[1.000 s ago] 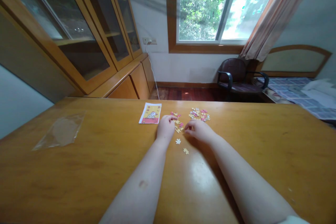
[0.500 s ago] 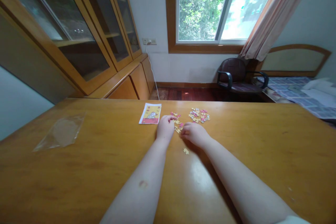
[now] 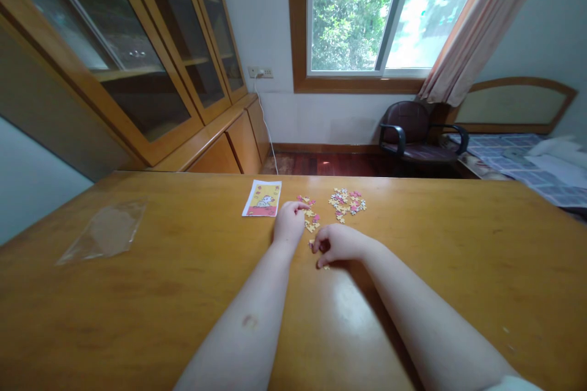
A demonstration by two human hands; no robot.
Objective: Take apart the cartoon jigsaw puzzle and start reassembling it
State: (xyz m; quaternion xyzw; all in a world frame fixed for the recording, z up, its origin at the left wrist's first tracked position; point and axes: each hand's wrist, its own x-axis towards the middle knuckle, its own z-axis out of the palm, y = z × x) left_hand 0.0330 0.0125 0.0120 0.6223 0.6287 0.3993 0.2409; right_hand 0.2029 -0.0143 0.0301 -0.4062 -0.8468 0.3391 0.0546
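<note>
My left hand (image 3: 288,223) rests on the wooden table (image 3: 183,293) with its fingers curled, the fingertips touching a small cluster of jigsaw pieces (image 3: 310,220). My right hand (image 3: 337,243) lies just right of it, fingers curled down and pinching over a loose yellow piece (image 3: 324,266) near its fingertips; another small piece shows at its thumb. A larger heap of pink, yellow and white pieces (image 3: 347,201) lies beyond the right hand. A small yellow picture card (image 3: 262,198) lies left of the left hand.
A clear plastic bag (image 3: 106,231) lies flat at the table's left. Glass-fronted wooden cabinets stand at the left, a dark armchair (image 3: 415,134) under the window beyond the table, and a bed at the far right.
My right hand has drawn back toward me and to the left, from the piece cluster down onto the loose pieces; one loose piece is now under its fingers. The left hand has stayed put.
</note>
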